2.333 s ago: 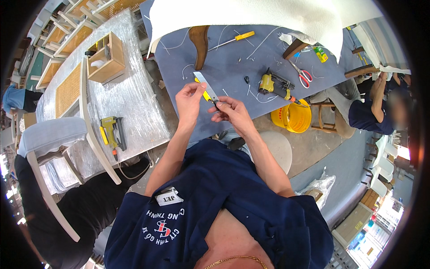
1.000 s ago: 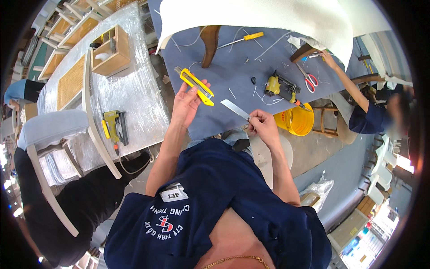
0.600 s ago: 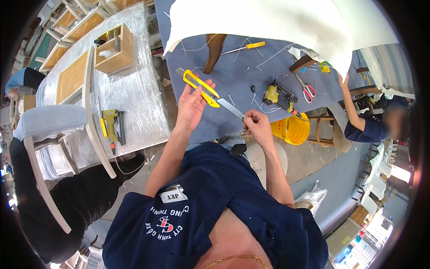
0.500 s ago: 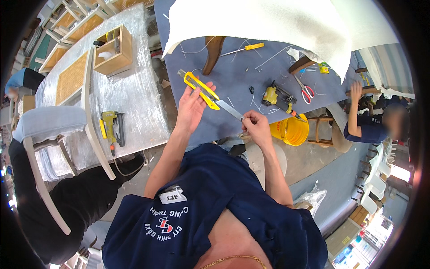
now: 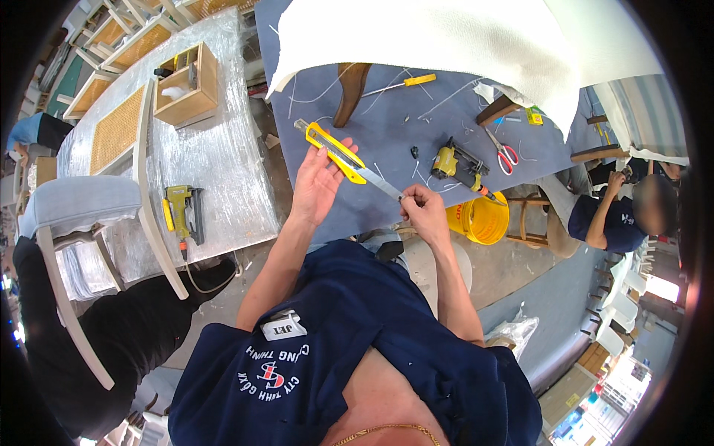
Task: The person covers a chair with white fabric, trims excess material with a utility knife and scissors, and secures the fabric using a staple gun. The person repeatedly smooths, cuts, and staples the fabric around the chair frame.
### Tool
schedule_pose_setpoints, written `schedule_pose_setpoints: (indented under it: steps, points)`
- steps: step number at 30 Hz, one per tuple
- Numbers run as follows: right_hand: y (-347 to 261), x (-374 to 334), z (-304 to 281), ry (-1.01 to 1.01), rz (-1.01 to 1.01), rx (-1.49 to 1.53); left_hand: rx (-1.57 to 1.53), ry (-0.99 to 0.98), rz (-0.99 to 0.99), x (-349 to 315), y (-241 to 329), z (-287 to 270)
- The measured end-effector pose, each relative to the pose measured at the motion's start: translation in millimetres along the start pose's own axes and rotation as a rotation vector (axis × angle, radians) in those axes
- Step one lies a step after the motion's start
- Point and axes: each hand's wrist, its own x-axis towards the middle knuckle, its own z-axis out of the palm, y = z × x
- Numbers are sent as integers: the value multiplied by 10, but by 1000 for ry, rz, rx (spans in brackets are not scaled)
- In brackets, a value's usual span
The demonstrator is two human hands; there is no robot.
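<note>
While a big white fabric sheet [image 5: 461, 44] is draping over the far end of the blue-grey worktable [image 5: 387, 149], the person is working at its near edge, just above a yellow bucket [image 5: 480, 219] standing by the table's side. To the left, a plastic-wrapped table [image 5: 201, 171] is carrying a wooden box [image 5: 190, 89] and a yellow-green staple gun [image 5: 182, 212]. A yellow nail gun [image 5: 457, 163] and red-handled scissors [image 5: 504, 154] are lying on the blue surface beyond the hands. The left hand [image 5: 316, 186] is cradling the yellow utility knife [image 5: 335, 152] – fingers loosely curled under its handle, thumb alongside. The right hand [image 5: 424, 212] is pinching the tip of the long blade [image 5: 381, 182] – fingers clenched tight around it, held above the table.
</note>
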Motion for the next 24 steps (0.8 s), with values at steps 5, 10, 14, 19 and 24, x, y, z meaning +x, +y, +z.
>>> schedule_pose_setpoints:
  steps: [5, 10, 14, 19, 24]
  points:
    - [57, 10, -34, -13, 10, 67, -15, 6, -3, -5, -39, -5]
    - [66, -7, -49, 8, 34, 61, -19, 7, 20, -15, -24, 11]
    - [52, -2, -48, 21, 30, 23, -31, 3, 12, -10, -34, 10]
    - [50, 4, -40, 22, 13, 31, -19, -2, 0, -3, -49, 36]
    - [18, -13, -37, 27, -29, -7, -5, -7, -5, -3, -45, 76]
